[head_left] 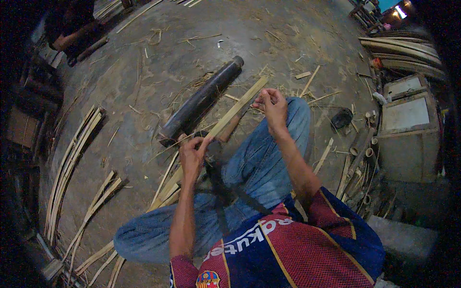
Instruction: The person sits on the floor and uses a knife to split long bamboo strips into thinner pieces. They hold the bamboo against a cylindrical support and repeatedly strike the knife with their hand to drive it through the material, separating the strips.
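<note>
I sit cross-legged on the floor. A long pale bamboo strip (pixel 234 111) slants up and to the right in front of me. My left hand (pixel 192 156) is closed around its near end, low over my lap. Beside the far end of the strip is my right hand (pixel 272 108), its thumb and fingers pinched together. Whatever those fingers hold is too small to make out. Under the strip, a brown wooden piece (pixel 229 129) is partly hidden. A dark, thick cylinder (pixel 204 100) lies on the floor just left of the strip.
Several bamboo strips lie in bundles at the left (pixel 72 173) and by my left knee (pixel 98 201). Shavings and scraps litter the concrete floor (pixel 288 43). At the right are cut bamboo tubes (pixel 369 152), a dark round object (pixel 341 117) and a worn cabinet (pixel 407 125).
</note>
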`<state>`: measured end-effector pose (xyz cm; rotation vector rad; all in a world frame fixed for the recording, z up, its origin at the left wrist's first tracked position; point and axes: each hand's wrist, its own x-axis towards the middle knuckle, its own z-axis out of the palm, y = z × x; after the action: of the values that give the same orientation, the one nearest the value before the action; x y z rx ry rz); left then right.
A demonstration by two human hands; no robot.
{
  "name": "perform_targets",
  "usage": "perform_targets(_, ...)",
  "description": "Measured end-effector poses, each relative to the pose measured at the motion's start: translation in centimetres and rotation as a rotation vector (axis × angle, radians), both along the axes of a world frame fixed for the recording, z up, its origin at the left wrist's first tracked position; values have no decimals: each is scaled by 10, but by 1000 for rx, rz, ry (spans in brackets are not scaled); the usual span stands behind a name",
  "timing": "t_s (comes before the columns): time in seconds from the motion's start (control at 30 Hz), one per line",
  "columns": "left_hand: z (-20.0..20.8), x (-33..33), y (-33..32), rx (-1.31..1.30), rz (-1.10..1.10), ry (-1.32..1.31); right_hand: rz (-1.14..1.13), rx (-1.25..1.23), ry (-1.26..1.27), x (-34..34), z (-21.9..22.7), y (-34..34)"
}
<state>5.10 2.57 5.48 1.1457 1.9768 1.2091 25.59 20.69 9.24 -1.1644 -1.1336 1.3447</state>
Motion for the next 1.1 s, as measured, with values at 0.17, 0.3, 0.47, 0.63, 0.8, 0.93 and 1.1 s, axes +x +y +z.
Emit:
perform_targets(0.17,-4,2,-2,-27,22,41,-105,295,-354,3,6,14)
perform_targets(0.3,-2,5,0,17,29,33,-105,635,-825,15,16,27)
perform_targets(0.47,7,10,-4,0,47,31,-10,647,-855,13,26,29)
perform_targets(0.63,4,14,-1,-57,28,11,372,717,-695,0,-16,-23)
perform_targets(0.8,-5,12,0,-130,-1,-3,793,752,-817,-20,15,-90)
perform_targets(0.93,-7,6,-1,22,-1,3,483,953,-824,-31,20,-44)
perform_targets(1.1,2,-10,-5,78,-1,-75,700,1368,-1084,-59,1,-21)
